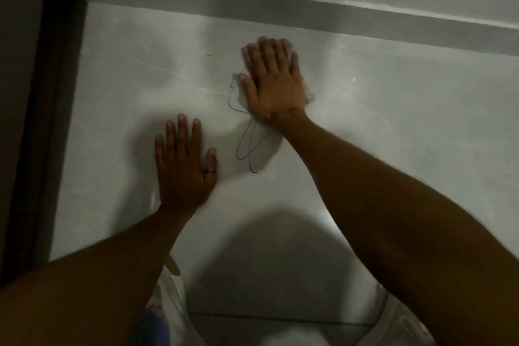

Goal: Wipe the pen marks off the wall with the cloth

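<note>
A blue pen mark (245, 137) loops down the pale grey wall (393, 121) near the middle of the view. My right hand (273, 84) lies flat over a thin whitish cloth (308, 98), pressing it on the wall at the top of the mark; only the cloth's edges show around the fingers and palm. My left hand (184, 163) rests flat on the wall to the left of the mark, fingers spread, a dark ring on the thumb, holding nothing.
A dark brown door frame (47, 121) runs down the left edge. A grey band with a white ledge (280, 5) crosses the wall above the hands. A floor tile joint (280, 317) and my light clothing (168, 303) show at the bottom.
</note>
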Available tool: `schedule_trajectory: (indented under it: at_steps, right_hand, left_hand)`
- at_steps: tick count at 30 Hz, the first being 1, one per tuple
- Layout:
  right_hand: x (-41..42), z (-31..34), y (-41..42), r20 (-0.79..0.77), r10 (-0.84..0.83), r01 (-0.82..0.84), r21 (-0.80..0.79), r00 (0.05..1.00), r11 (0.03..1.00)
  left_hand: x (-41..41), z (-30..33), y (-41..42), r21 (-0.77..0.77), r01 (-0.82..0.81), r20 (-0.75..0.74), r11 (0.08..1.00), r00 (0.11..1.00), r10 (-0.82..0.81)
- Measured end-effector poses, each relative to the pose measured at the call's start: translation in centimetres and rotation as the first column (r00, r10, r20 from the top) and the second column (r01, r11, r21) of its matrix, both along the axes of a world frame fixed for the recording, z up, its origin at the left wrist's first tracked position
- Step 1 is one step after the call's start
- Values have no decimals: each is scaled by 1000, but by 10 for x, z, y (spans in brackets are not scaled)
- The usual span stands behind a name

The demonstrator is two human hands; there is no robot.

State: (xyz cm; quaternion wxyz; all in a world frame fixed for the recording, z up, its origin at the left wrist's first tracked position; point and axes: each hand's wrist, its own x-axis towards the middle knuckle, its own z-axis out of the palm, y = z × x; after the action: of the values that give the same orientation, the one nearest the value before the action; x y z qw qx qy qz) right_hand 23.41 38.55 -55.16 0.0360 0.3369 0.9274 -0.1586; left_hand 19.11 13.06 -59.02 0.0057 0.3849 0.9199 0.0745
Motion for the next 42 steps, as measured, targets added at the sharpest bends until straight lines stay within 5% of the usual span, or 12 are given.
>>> schedule_trajectory:
  at_steps: [2, 5, 9, 12, 18, 22, 25, 31, 36, 38, 40, 42]
  right_hand:
    - [-1, -2, -4, -5, 99, -98, 11, 995, 995]
    - [-2, 2, -9, -5, -98, 98, 2, 995, 995]
    - [6, -3, -15, -13, 170, -170, 18, 985, 985]
    - [11, 0, -18, -3, -51, 51, -2, 999, 999]
    - [45, -1, -33, -5, -96, 96, -18, 995, 995]
    - [80, -11, -70, -3, 222, -221, 57, 975, 974]
    - [95, -12, -84, -2, 29, -29, 53, 1000, 998]
    - [124, -22, -92, -12, 554, -552, 71, 832, 831]
    - [101, -13, -70, 53, 101, -105, 73, 993, 992]
    - [105, -15, -91, 21, 349, -350, 52, 937, 935]
    - [116, -16, -93, 23, 693, -693, 44, 721, 720]
    - [113, -19, -68, 9, 769, -768, 54, 639, 638]
  left_hand:
    - [0, 0, 0, -5, -3, -2, 1000, 1000, 3]
    - [1, 0, 0, 2, -2, -8, 1000, 1000, 2]
    - [1, 1, 0, -5, 1, -10, 1000, 1000, -1]
    - [1, 3, -1, -10, -5, 4, 1000, 1000, 5]
    - [1, 2, -1, -27, -5, 16, 1000, 1000, 5]
    - [2, 3, 0, -2, -8, 11, 1000, 1000, 8]
    - [2, 5, 1, -2, -5, 13, 1000, 1000, 5]
    - [2, 6, 2, -3, -2, 28, 1000, 1000, 2]
    - [1, 6, 2, 1, -5, 31, 1000, 999, 5]
    - [1, 6, 3, 0, 2, 34, 1000, 999, -2]
    - [0, 5, 2, 7, 3, 31, 1000, 1000, -3]
    - [1, 5, 2, 5, 1, 30, 1000, 1000, -1]
